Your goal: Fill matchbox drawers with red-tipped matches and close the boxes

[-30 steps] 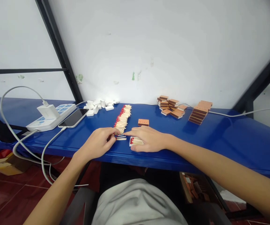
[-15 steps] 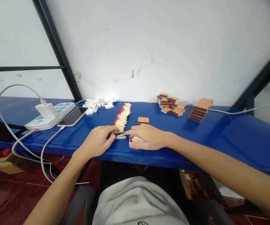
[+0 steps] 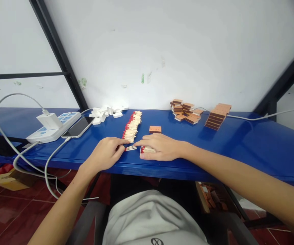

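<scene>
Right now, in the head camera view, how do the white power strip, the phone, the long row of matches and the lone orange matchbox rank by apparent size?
1. White power strip
2. Phone and row of matches: look alike, not ranked
3. Lone orange matchbox

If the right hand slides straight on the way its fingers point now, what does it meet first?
The right hand points left across the table. It would probably first meet the small bunch of matches, then the left hand's fingertips just beyond.

Right hand (image 3: pixel 159 148) hides most of matchbox tray (image 3: pixel 147 149); match count unreadable.
</scene>
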### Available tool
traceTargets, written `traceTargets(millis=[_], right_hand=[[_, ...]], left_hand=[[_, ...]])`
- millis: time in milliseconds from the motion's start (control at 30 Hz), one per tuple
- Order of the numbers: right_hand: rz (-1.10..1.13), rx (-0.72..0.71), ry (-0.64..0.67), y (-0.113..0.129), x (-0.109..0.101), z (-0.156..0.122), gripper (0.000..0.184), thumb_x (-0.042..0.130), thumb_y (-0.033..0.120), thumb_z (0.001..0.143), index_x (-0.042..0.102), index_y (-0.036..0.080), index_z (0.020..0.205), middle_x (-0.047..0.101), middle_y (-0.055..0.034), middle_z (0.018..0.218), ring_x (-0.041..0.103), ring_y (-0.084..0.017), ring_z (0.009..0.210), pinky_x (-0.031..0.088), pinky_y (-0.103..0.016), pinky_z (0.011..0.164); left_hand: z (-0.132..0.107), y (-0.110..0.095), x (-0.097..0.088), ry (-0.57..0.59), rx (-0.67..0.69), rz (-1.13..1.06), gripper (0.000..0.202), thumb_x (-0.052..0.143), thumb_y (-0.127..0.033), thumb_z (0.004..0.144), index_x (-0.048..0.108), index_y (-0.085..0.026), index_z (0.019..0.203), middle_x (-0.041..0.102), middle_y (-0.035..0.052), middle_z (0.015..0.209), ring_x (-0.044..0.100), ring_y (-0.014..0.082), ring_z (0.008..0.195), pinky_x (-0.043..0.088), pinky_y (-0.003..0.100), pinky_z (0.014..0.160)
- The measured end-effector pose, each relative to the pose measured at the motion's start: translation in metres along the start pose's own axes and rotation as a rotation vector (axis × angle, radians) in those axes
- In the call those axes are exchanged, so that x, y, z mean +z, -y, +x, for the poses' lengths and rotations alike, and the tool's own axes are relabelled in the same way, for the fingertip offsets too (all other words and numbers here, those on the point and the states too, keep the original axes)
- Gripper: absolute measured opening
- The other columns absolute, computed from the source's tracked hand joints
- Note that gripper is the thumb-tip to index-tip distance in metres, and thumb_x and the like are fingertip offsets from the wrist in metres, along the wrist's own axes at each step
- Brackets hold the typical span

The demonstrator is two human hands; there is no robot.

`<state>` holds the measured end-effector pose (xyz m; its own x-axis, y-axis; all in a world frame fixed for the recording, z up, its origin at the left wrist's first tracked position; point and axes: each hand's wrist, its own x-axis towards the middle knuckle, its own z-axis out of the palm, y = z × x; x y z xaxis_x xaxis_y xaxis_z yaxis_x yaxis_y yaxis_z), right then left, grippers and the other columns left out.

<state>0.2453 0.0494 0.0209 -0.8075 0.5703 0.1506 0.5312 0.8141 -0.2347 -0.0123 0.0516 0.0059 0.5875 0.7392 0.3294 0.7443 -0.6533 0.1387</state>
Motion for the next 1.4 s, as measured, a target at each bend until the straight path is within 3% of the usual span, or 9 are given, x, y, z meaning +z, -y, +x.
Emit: traceTargets(millis=[333, 833, 1400], right_hand=[[0.007, -0.01, 0.009, 0.0004, -0.0013, -0.0008, 0.053, 0.045, 0.053, 0.1, 0.057, 0.019, 0.14, 0.067, -0.0115, 0.108, 0.062, -0.025, 0.09, 0.045, -0.041, 0.085], [0.036, -0.005, -0.003, -0.0011, -0.0005, -0.0016, 0.058, 0.047, 0.056, 0.099, 0.053, 0.018, 0.143, 0.066, -0.0139, 0.117, 0.063, -0.028, 0.1, 0.046, -0.044, 0.091], [0.038, -0.029, -0.022, -0.0007, -0.0006, -0.0011, 0.059, 0.052, 0.054, 0.097, 0.053, 0.017, 0.143, 0.067, -0.0151, 0.117, 0.064, -0.029, 0.1, 0.047, -0.044, 0.09]], left_hand=[[-0.0003, -0.0009, -0.0012, -0.001, 0.006, -0.02, 0.043, 0.037, -0.023, 0.095, 0.074, -0.016, 0.115, 0.076, 0.0074, 0.115, 0.071, 0.0269, 0.102, 0.052, 0.037, 0.088], [0.0003, -0.0031, -0.0026, 0.022, -0.011, 0.006, 0.043, 0.038, -0.022, 0.095, 0.073, -0.017, 0.119, 0.078, 0.0074, 0.108, 0.073, 0.0238, 0.087, 0.051, 0.032, 0.078], [-0.0002, -0.0026, -0.003, 0.016, 0.023, 0.001, 0.043, 0.038, -0.022, 0.095, 0.073, -0.017, 0.118, 0.077, 0.008, 0.107, 0.072, 0.0245, 0.089, 0.051, 0.034, 0.08]])
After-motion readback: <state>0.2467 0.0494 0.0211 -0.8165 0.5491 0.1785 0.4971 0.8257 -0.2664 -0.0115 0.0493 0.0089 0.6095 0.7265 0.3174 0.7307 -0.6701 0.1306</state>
